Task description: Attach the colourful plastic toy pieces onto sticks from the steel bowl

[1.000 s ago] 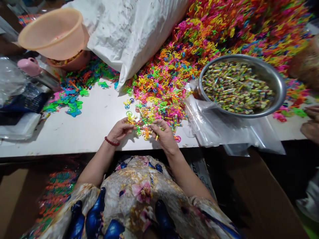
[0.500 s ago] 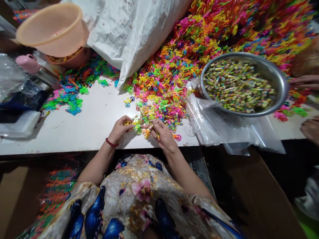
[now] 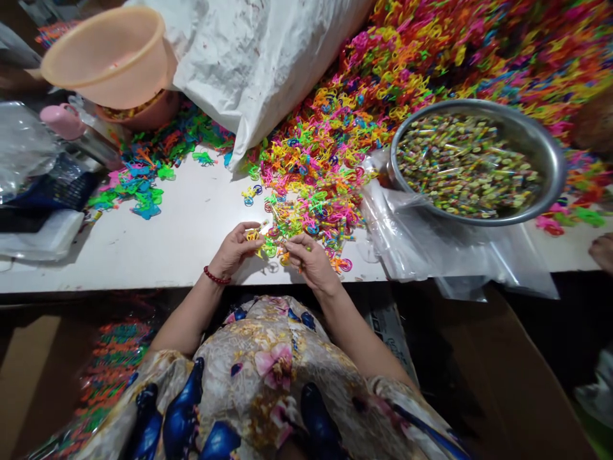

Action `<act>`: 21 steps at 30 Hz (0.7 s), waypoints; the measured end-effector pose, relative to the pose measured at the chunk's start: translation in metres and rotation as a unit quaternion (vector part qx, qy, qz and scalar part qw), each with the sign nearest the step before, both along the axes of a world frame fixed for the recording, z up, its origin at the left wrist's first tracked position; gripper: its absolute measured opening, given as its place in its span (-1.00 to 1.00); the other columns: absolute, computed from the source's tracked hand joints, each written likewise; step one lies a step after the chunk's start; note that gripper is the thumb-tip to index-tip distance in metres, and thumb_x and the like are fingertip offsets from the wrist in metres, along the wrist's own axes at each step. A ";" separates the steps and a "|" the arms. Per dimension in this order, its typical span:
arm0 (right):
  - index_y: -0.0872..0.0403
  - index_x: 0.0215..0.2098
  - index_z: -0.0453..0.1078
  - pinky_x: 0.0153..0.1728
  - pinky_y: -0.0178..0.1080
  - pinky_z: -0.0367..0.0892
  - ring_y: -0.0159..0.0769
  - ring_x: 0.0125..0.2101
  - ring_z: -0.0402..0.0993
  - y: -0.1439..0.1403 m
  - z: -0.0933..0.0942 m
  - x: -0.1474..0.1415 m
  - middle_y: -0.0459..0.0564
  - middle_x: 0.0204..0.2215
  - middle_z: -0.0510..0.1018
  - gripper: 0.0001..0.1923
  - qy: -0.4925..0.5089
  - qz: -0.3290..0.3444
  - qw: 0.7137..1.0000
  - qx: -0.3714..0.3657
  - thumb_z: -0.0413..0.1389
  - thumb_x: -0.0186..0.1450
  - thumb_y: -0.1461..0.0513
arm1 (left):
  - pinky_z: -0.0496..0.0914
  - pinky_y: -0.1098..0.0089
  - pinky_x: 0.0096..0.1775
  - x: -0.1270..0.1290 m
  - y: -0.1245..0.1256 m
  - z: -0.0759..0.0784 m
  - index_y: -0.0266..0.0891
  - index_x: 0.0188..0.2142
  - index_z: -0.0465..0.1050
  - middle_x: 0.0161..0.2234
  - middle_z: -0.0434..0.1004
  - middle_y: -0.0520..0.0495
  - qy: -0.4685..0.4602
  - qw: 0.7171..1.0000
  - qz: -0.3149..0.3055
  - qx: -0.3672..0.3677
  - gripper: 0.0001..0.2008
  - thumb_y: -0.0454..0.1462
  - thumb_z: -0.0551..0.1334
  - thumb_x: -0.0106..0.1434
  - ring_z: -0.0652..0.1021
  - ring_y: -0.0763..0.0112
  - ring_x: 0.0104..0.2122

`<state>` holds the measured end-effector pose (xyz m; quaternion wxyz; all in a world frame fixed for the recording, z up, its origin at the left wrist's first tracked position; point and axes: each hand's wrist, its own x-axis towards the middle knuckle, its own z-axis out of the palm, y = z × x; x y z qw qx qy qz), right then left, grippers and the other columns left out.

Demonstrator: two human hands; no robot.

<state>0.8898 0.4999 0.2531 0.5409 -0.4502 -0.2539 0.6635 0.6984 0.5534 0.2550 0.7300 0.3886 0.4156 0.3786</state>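
Observation:
My left hand is closed in a pinch on a small yellow plastic piece with a wheel-like ring, perhaps a toy bicycle. Opposite it, my right hand has thumb and fingers pressed together at the near edge of the pile. Whatever lies between those fingertips is too small to make out. Between and beyond both hands spreads a heap of bright plastic pieces, many with rings like wheels. A yellow-and-blue piece lies apart, just left of the heap.
Right of my hands, a metal bowl full of small patterned sticks stands by clear plastic bags. A white sack, peach basin and pink-lidded bottle occupy the left and back. Another person's hand shows far right.
My right fingers have drawn together and a striped stick seen in them is no longer visible. My left fingertips have closed in further. At far right, one of the other person's hands has left view.

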 end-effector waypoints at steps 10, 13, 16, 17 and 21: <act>0.00 -0.26 0.57 -0.23 -0.28 0.38 -0.36 -0.35 0.44 -0.012 -0.006 -0.030 -0.11 -0.38 0.56 -0.75 -0.185 0.042 0.976 0.106 0.27 0.21 0.02 | 0.26 0.49 -0.44 0.027 -0.012 -0.017 -0.21 -0.15 0.40 -0.48 0.39 0.11 0.006 0.991 0.131 0.026 -0.57 -0.07 0.44 0.09 0.37 0.54 -0.52; -0.01 -0.26 0.58 -0.10 -0.24 0.37 -0.33 -0.27 0.48 -0.014 -0.007 -0.032 -0.11 -0.34 0.59 -0.78 -0.186 0.062 0.971 0.135 0.27 0.21 0.05 | 0.25 0.48 -0.42 0.027 -0.013 -0.023 -0.21 -0.29 0.33 -0.45 0.34 0.09 0.104 0.970 0.197 0.093 -0.64 0.05 0.26 0.27 0.33 0.53 -0.50; 0.00 -0.24 0.59 -0.14 -0.25 0.38 -0.32 -0.28 0.49 -0.016 -0.009 -0.030 -0.10 -0.32 0.60 -0.75 -0.189 0.059 0.974 0.110 0.28 0.21 0.04 | 0.24 0.45 -0.39 0.025 -0.013 -0.022 -0.21 -0.35 0.32 -0.46 0.29 0.07 0.186 0.951 0.201 0.142 -0.60 0.08 0.12 0.36 0.31 0.49 -0.47; 0.00 -0.23 0.59 -0.17 -0.26 0.38 -0.33 -0.30 0.49 -0.016 -0.010 -0.029 -0.09 -0.32 0.60 -0.73 -0.190 0.052 0.976 0.094 0.28 0.21 0.02 | 0.23 0.45 -0.38 0.024 -0.013 -0.021 -0.20 -0.36 0.32 -0.47 0.27 0.07 0.204 0.947 0.197 0.151 -0.60 0.08 0.11 0.37 0.30 0.48 -0.47; 0.01 -0.26 0.60 -0.15 -0.24 0.40 -0.30 -0.28 0.51 -0.016 -0.011 -0.027 -0.08 -0.31 0.63 -0.72 -0.204 0.027 0.976 0.076 0.31 0.16 0.02 | 0.21 0.43 -0.37 0.027 -0.014 -0.016 -0.20 -0.39 0.31 -0.48 0.26 0.07 0.219 0.947 0.174 0.162 -0.60 0.06 0.13 0.36 0.29 0.46 -0.46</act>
